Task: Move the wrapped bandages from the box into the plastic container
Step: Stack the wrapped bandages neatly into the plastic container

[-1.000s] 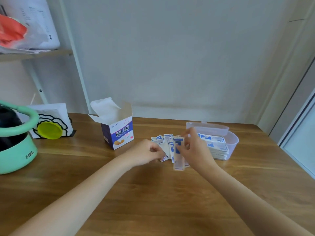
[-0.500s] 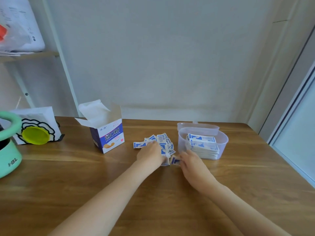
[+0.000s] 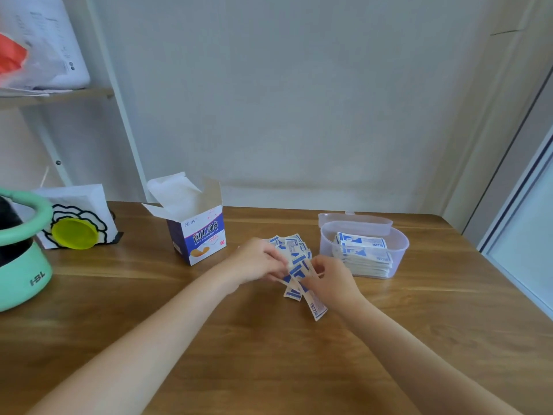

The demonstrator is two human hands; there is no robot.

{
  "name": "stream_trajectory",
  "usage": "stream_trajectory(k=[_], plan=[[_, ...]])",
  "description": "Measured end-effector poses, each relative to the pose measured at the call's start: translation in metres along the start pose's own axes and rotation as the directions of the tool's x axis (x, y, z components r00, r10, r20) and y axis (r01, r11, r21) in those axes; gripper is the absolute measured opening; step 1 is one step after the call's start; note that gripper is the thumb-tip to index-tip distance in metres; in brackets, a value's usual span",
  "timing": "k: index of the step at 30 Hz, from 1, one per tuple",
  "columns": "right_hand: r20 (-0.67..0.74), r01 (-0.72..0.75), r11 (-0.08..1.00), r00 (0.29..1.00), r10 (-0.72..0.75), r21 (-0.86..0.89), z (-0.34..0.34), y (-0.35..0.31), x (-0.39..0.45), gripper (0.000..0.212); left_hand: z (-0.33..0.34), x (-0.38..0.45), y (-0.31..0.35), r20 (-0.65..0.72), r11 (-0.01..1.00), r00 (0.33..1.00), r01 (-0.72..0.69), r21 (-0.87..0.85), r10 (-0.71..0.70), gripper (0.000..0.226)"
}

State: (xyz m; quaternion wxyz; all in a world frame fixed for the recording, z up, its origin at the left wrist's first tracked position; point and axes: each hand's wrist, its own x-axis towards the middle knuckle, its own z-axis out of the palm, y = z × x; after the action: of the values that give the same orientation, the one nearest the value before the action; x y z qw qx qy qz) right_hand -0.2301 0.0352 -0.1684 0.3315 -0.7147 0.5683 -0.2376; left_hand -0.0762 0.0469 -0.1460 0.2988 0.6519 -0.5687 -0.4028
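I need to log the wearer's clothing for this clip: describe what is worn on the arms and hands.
Nothing is worn. The left hand and right hand are bare, with no gloves, and no rings can be made out. Both forearms are bare as far as the frame's lower edge: no sleeves, watch, bracelet or markings in view.

Single head-worn wide-angle view, forward and down, close over the wooden table [image 3: 269,354].

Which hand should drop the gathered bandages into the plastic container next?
Probably the right hand. It already grips the bandage bundle with the left hand, and it sits right beside the plastic container, whereas the left would have to cross over.
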Motion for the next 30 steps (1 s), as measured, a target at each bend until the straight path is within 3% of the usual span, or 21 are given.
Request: stream_trajectory(k=[2, 4, 6, 9, 14, 18, 20, 25, 28, 30], plan=[[-0.044, 0.057, 0.996, 0.997, -0.06, -0.067, -0.003, 0.001, 0.001, 0.02, -0.013, 0.009, -0.002, -0.203, 1.0, 0.979, -0.008, 0.026, 0.013, 0.014], [-0.054, 0.085, 0.993, 0.995, -0.09, -0.082, -0.007, 0.002, 0.001, 0.024, -0.024, 0.02, -0.009, -0.352, 0.966, 0.934, 0.03, 0.257, 0.065, 0.013], [-0.038, 0.122, 0.985, 0.991, -0.127, -0.123, -0.009, 0.004, 0.0, 0.024, -0.027, 0.027, -0.018, -0.303, 0.862, 0.95, 0.09, 0.499, 0.075, 0.031], [0.024, 0.23, 0.931, 0.972, -0.233, -0.284, -0.012, 0.006, -0.001, 0.024, -0.021, 0.032, -0.026, -0.187, 0.774, 0.981, 0.078, 0.628, 0.054, 0.041], [0.238, 0.429, 0.753, 0.903, -0.356, -0.499, -0.013, 0.013, -0.005, 0.027, -0.017, 0.033, -0.022, -0.18, 0.759, 0.981, 0.065, 0.648, 0.069, 0.035], [0.259, 0.459, 0.703, 0.888, -0.38, -0.542, -0.011, 0.015, -0.005, 0.032, -0.02, 0.026, -0.02, -0.154, 0.824, 0.988, 0.081, 0.561, 0.008, 0.039], [0.272, 0.485, 0.693, 0.874, -0.402, -0.533, -0.01, 0.015, -0.005, 0.036, -0.021, 0.023, -0.023, -0.119, 0.82, 0.993, 0.06, 0.569, 0.011, 0.025], [0.148, 0.474, 0.796, 0.879, -0.453, -0.377, -0.016, 0.018, -0.003, 0.015, -0.022, 0.014, -0.02, -0.08, 0.875, 0.993, -0.041, 0.482, 0.091, 0.021], [0.08, 0.516, 0.771, 0.846, -0.528, -0.373, -0.023, 0.015, 0.001, 0.018, -0.022, 0.005, -0.013, 0.061, 0.81, 0.993, -0.118, 0.574, 0.101, 0.026], [0.108, 0.557, 0.724, 0.816, -0.568, -0.407, -0.025, 0.011, 0.002, 0.022, -0.022, 0.002, -0.011, 0.149, 0.755, 0.985, -0.163, 0.635, 0.087, 0.025]])
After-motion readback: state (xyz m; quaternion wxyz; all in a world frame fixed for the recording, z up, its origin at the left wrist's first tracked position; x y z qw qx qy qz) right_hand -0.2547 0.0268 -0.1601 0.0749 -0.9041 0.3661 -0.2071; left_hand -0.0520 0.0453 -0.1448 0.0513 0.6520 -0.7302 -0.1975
